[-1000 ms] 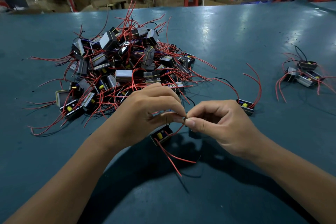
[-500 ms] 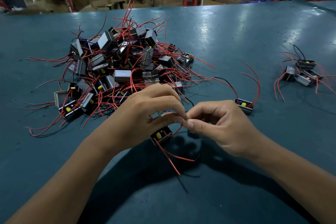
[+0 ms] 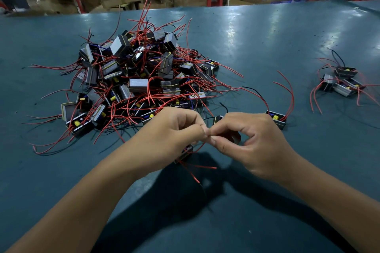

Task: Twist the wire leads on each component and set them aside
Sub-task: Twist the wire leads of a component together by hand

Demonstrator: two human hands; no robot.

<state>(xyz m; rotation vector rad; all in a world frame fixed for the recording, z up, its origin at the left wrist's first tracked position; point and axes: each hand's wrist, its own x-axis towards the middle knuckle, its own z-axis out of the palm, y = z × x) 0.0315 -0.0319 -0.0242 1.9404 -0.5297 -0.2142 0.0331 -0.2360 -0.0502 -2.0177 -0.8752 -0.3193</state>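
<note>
The component (image 3: 185,153) hangs just under the left hand (image 3: 174,131), mostly hidden by it, low over the table (image 3: 267,47); its wire leads (image 3: 197,170) are pinched between the fingertips of both hands — the right hand (image 3: 253,141) meets the left thumb-to-thumb, each pinch narrow and closed on wire; two red ends trail toward 6 o'clock. The leads look thin and springy, the block small but dense — best held near the bare tips. The big pile (image 3: 139,80) lies at 11 o'clock; one lone piece (image 3: 276,120) at 2 o'clock; a small finished group (image 3: 341,84) well apart at 2 o'clock.
</note>
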